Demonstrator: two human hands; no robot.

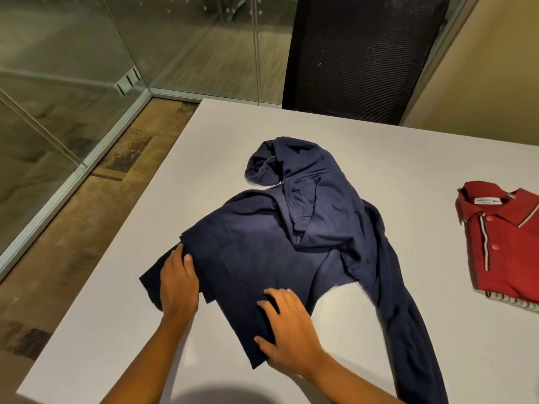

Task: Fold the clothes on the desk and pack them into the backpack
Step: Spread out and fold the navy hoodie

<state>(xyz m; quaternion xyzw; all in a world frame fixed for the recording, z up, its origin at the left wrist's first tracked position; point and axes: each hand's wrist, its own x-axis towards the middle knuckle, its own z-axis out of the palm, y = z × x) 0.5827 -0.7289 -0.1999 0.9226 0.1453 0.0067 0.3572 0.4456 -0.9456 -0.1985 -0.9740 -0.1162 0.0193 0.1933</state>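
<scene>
- Navy long-sleeved shirt (262,252) sprawled mid-surface (116,330), only half tamed: near part layered flat, collar end (271,161) bunched up at the far side, one long sleeve (402,316) trailing down the right toward the near edge.
- Left hand (178,282) laid flat on the lower-left flap, fingers straight, tips right at the edge of the upper layer. Gripping nothing.
- Right hand (287,328) spread on the near hem, fingers splayed and pressing down, thumb by the hem's edge. No pinch to be seen.
- Red polo shirt (504,243) already folded neat, collar up, well apart at the right. Backpack nowhere in view.
- Step in hand, by the look of it: smoothing and squaring the navy body ahead of the next fold.
- To do it well: sweep both palms outward from the middle, chasing wrinkles to the edges, and line up the stacked layers at the left so no flap pokes out.
- Next, shake out that far collar lump and lay it flat; otherwise, probably, a fat lopsided bundle.
- Bring the trailing sleeve in across the body early; out there, likely to drag or slide off the near edge.
- Soft knit, liable to creep: one palm anchoring, the other pulling.
- Aim for a rectangle roughly matching the red one, for easy stacking in the bag.
- Black mesh chair (364,53) beyond the far edge, glass wall (73,68) at left, both out of the way.
</scene>
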